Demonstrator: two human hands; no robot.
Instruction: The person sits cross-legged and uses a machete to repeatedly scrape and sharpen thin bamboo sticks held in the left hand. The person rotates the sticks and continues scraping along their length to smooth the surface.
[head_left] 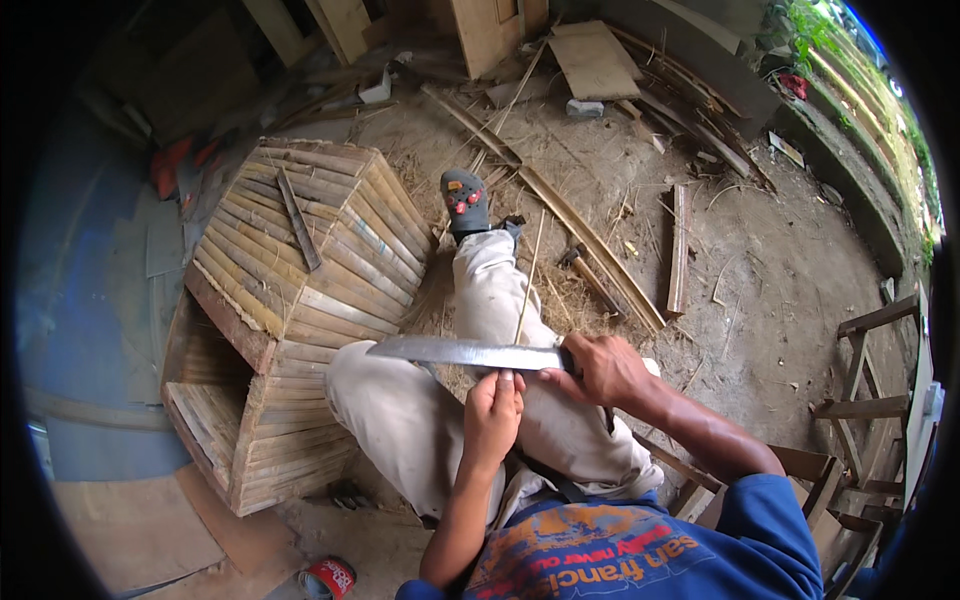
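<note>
My right hand (598, 370) is wrapped round the handle of a machete (465, 353), whose long grey blade points left across my lap. Below the blade, my left hand (492, 415) is closed, thumb up, on a thin bamboo strip (532, 262). The strip runs away from me past the blade, above my outstretched leg (490, 285). Blade and strip cross right by my left thumb; whether the edge touches the strip I cannot tell. The strip's near end is hidden in my hand.
A slatted bamboo structure (345, 260) with a loose stick (298, 218) on top stands at my left. A hammer (592, 278) and long wooden pieces (590, 245) lie ahead on the dirt floor. A wooden frame (865, 408) stands at right, a red can (330, 578) at lower left.
</note>
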